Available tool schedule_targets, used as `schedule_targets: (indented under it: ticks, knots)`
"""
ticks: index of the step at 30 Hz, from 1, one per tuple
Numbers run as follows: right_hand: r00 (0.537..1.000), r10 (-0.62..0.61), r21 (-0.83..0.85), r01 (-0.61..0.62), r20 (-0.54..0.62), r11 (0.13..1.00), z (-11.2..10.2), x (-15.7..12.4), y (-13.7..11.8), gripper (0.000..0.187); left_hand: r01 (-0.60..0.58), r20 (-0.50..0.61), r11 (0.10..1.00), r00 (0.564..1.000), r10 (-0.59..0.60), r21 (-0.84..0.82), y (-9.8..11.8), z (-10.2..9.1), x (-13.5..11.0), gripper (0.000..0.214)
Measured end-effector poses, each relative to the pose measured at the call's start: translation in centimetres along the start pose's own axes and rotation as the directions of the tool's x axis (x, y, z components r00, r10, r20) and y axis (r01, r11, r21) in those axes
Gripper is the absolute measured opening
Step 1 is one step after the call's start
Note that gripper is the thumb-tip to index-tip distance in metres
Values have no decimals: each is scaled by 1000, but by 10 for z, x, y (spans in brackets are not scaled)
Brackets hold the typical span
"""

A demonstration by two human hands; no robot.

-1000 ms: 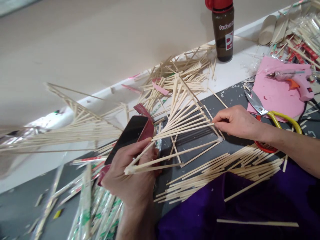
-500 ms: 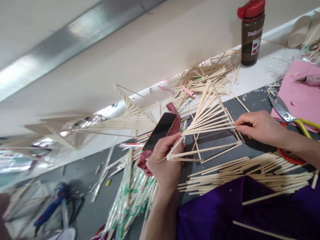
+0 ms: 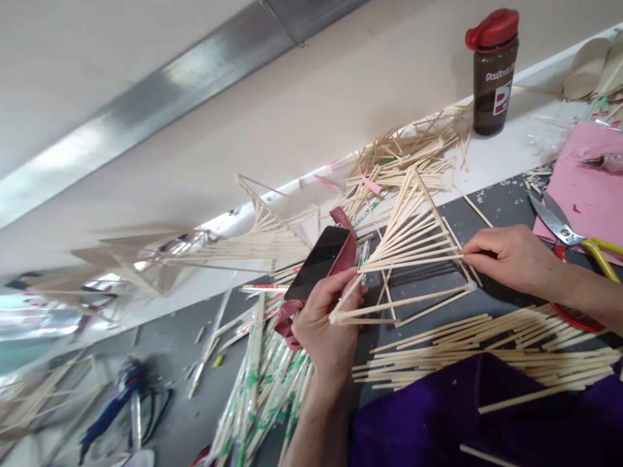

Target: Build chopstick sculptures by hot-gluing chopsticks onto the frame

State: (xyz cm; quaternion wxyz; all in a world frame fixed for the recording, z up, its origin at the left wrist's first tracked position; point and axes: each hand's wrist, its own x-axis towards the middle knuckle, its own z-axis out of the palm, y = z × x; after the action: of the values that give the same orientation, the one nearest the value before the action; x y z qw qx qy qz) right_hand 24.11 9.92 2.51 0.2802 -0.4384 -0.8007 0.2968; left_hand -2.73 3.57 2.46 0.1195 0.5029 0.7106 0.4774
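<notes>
A fan-shaped frame of thin wooden sticks (image 3: 413, 240) lies over the dark grey table (image 3: 491, 201). My left hand (image 3: 328, 324) is closed on the frame's pointed corner, where the sticks meet. My right hand (image 3: 506, 256) pinches the far end of one stick at the frame's wide side. A black phone in a red case (image 3: 321, 263) lies just behind my left hand. Loose sticks (image 3: 487, 337) lie in a row in front of me, partly on a purple cloth (image 3: 462, 415).
A brown bottle with a red lid (image 3: 495, 71) stands on the white ledge. Scissors with yellow handles (image 3: 569, 233) rest by a pink sheet (image 3: 584, 188). Wrapped sticks (image 3: 263, 389) lie at the left. Another stick frame (image 3: 253, 233) and a stick pile (image 3: 409, 149) sit behind. A blue tool (image 3: 117, 402) lies lower left.
The view has swung left and up, so everything sits further right in the picture. Both hands keep their hold on the stick frame in much the same way.
</notes>
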Motion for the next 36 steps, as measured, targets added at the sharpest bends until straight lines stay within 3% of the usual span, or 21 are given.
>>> schedule_targets:
  ticks: [9, 36]
  knots:
    - [998, 54, -9, -54, 18, 999, -2, 4, -3, 15, 122, -58, 992, 991, -123, -9, 12, 4, 1, 28]
    - [999, 43, 76, -43, 1, 996, -2, 2, -2, 18, 90, -32, 996, 995, -91, -26, 7, 4, -1, 28]
